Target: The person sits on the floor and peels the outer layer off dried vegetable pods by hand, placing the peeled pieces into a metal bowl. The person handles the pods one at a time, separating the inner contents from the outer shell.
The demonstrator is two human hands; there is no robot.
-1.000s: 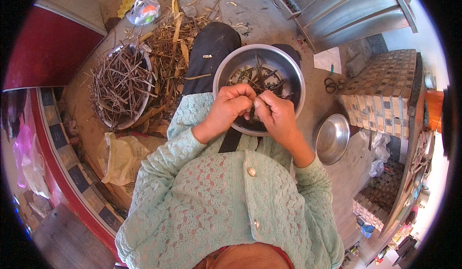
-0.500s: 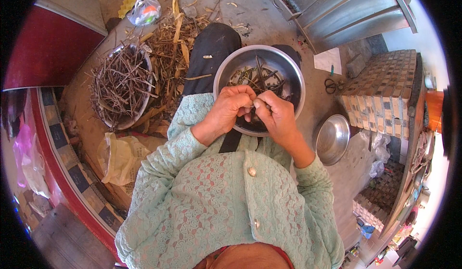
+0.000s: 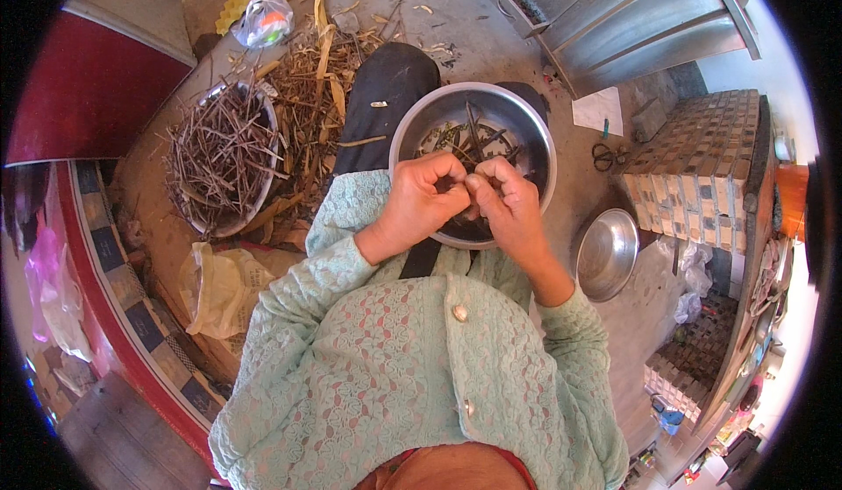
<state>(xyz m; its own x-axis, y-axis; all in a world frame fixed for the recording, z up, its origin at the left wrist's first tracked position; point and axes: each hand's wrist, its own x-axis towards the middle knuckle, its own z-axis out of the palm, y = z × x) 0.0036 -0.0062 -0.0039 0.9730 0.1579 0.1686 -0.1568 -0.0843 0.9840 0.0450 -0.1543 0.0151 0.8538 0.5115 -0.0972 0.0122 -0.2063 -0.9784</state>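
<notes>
A round metal basin (image 3: 548, 152) rests on my lap, holding dark, thin, dry pod-like pieces (image 3: 474, 131) and small greenish bits. Over its near part my two hands meet, fingertip to fingertip. My left hand (image 3: 427, 196) is closed in a pinch, thumb against forefinger. My right hand (image 3: 510, 205) pinches too, its fingers curled towards the left ones. Whatever lies between the fingertips is too small and too covered to name.
Left of my legs, a tub of dry twigs (image 3: 221, 157) stands beside a heap of stalks and husks (image 3: 320, 78). A pale sack (image 3: 219, 288) lies nearer. An empty metal bowl (image 3: 607, 253), scissors (image 3: 605, 157) and a brick-patterned block (image 3: 693, 170) are on the right.
Both hands stay over the basin. My left thumb and forefinger have shifted into a rounder loop, and my right fingers have turned and curled more upright against them.
</notes>
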